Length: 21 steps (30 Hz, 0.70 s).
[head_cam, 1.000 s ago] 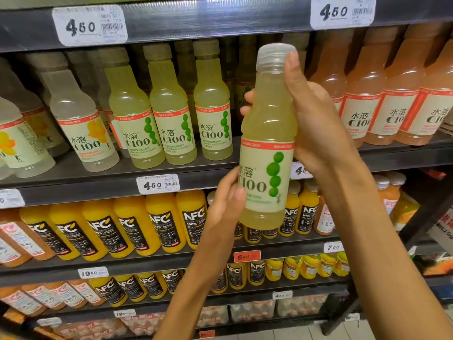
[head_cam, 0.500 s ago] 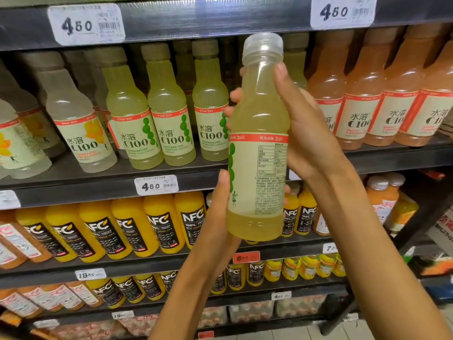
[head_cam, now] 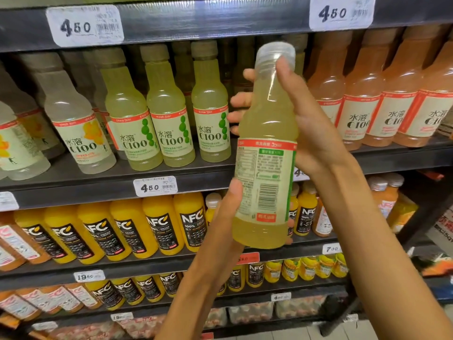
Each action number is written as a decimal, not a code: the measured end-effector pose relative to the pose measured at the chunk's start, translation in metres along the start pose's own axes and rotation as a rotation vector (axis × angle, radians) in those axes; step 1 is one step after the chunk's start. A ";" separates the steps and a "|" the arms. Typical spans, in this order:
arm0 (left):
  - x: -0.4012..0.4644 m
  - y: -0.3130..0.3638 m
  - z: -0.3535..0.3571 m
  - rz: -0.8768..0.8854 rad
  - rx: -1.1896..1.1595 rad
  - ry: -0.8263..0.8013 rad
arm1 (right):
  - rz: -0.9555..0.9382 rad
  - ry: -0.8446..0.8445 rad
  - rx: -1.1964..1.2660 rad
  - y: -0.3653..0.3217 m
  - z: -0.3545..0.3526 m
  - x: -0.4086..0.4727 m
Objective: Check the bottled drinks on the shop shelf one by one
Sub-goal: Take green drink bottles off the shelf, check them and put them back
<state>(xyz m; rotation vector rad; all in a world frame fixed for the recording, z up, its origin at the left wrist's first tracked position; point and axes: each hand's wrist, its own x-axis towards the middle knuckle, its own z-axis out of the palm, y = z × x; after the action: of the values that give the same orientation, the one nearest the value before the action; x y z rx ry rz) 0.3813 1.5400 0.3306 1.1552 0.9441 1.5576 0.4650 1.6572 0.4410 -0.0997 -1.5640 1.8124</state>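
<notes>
A pale yellow-green drink bottle (head_cam: 266, 123) with a clear cap is held upright in front of the shelf, its back label with barcode and text facing me. My right hand (head_cam: 311, 128) grips its upper body from the right, fingers wrapped behind it and thumb along the neck. My left hand (head_cam: 229, 212) holds its lower part from the left, thumb lying on the label edge. On the shelf (head_cam: 117, 190) behind stand three matching green-label C100 bottles (head_cam: 169, 128).
Paler C100 bottles (head_cam: 73, 133) stand left, orange-pink C100 bottles (head_cam: 367, 111) right. Below are rows of orange NFC juice bottles (head_cam: 159, 224) and more on lower shelves. Price tags reading 4.50 (head_cam: 155, 186) line the shelf edges. A dark shelf frame (head_cam: 431, 217) is at right.
The held bottle has been turned further about its axis: the front C100 label gave way to the back label, and the barcode now faces me. Both hands stayed on it.
</notes>
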 end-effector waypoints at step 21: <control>0.017 -0.001 -0.003 -0.063 -0.322 -0.134 | -0.043 0.127 0.026 0.005 0.007 0.002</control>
<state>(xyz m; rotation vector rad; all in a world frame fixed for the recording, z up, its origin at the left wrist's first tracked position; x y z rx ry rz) 0.3767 1.5562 0.3323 0.9771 0.6085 1.4969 0.4579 1.6523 0.4386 -0.1643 -1.4430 1.7581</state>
